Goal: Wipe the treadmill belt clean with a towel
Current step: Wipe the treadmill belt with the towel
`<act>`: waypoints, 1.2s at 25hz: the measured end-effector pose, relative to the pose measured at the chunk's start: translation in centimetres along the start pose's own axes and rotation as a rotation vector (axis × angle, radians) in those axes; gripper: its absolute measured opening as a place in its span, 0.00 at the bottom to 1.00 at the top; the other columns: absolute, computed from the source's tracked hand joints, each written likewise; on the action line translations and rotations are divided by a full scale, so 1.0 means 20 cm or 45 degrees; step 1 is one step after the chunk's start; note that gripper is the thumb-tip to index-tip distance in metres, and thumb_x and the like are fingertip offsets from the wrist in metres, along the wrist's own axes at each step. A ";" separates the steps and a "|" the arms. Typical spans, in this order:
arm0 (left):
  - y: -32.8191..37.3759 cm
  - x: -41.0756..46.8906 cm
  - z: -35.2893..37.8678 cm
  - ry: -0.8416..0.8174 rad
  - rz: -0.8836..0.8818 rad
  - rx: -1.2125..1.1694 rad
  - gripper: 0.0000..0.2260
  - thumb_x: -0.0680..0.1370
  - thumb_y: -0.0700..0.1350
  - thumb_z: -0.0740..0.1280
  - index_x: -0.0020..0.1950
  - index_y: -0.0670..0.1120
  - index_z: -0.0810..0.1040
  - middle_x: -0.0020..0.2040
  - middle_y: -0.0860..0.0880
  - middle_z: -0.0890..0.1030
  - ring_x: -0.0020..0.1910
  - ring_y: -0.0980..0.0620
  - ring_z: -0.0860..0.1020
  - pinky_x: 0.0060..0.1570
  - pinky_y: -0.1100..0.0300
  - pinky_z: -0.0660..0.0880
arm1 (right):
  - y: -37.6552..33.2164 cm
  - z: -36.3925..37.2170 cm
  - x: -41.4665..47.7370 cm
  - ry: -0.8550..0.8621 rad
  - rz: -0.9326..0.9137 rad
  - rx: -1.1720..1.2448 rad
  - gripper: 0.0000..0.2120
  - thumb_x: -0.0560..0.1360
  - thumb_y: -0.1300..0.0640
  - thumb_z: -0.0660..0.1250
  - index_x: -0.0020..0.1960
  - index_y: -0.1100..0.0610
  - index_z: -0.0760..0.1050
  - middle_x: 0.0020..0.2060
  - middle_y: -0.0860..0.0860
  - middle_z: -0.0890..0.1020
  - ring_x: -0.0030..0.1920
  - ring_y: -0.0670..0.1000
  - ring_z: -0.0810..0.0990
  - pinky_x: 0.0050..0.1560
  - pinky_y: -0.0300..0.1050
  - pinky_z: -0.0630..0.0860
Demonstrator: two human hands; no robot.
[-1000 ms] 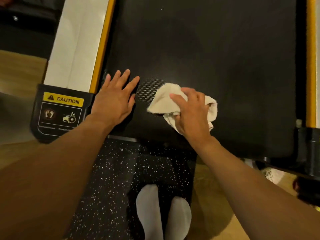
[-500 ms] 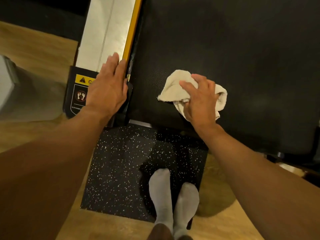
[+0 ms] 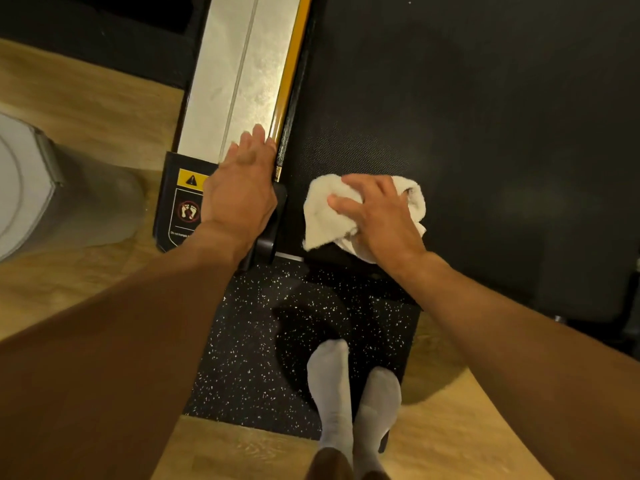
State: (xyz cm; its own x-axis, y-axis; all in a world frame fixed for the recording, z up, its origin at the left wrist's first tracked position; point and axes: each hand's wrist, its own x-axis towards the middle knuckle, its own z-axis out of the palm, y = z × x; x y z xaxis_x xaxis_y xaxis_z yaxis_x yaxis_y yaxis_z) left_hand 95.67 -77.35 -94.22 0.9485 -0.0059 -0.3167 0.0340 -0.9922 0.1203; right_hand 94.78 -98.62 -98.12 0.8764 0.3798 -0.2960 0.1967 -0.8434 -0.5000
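- Head view: we're looking straight down at the rear end of the treadmill, and the right hand (image 3: 379, 216) is pressed on top of a bunched cream towel (image 3: 323, 211), flat on the treadmill belt (image 3: 485, 133).
- The towel sits at the belt's rear left corner, about 6 o'clock of the picture's centre, just short of the rear edge.
- Right-hand fingers (image 3: 360, 183) are spread and curled lightly over the cloth, thumb reaching toward 9 o'clock; it's a pinning press, not a tight fist.
- At 9 o'clock from the towel, the left hand (image 3: 242, 192) lies palm down on the side rail (image 3: 235, 81), fingers straight and together, holding nothing, bracing the lean.
- Under the left palm's near side there's the warning label (image 3: 187, 202) on the rail's end cap.
- Socked feet (image 3: 349, 386) stand on the speckled floor mat (image 3: 256, 341), at 6 o'clock.
- Step in hand, by my read: wiping is underway at the near left corner.
- Most of the belt stretches away toward 12 and 3 o'clock, so plenty looks left to cover.
- Next move calls for steady downward pressure and a sweep toward 3 o'clock across the belt's width, keeping the cloth bunched under the palm.
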 end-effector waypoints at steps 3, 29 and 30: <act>0.01 0.00 -0.01 -0.022 0.018 0.007 0.27 0.80 0.39 0.61 0.77 0.45 0.56 0.78 0.44 0.54 0.75 0.42 0.58 0.68 0.47 0.64 | -0.01 -0.02 0.05 0.075 -0.081 -0.181 0.18 0.71 0.53 0.67 0.61 0.48 0.77 0.63 0.55 0.72 0.61 0.59 0.68 0.54 0.61 0.72; 0.18 -0.32 0.08 -0.349 -0.151 -0.181 0.22 0.82 0.43 0.57 0.76 0.51 0.60 0.78 0.48 0.54 0.76 0.40 0.53 0.72 0.44 0.58 | -0.13 0.09 -0.18 -0.065 -0.445 -0.339 0.20 0.70 0.64 0.69 0.60 0.53 0.78 0.66 0.54 0.73 0.64 0.61 0.68 0.52 0.64 0.69; 0.16 -0.31 0.08 -0.363 -0.168 -0.208 0.23 0.81 0.43 0.57 0.76 0.51 0.59 0.78 0.49 0.55 0.76 0.41 0.54 0.73 0.44 0.58 | -0.15 0.13 -0.20 -0.076 -0.492 -0.333 0.19 0.69 0.64 0.69 0.58 0.54 0.79 0.65 0.55 0.74 0.63 0.61 0.69 0.51 0.65 0.69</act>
State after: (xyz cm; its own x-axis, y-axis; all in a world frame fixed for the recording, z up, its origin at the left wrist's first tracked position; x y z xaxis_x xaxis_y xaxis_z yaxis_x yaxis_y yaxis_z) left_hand 89.37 -80.74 -93.30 0.8072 0.0632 -0.5869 0.2218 -0.9539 0.2024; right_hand 89.52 -96.62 -97.50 0.6919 0.6994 -0.1791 0.6142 -0.7006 -0.3632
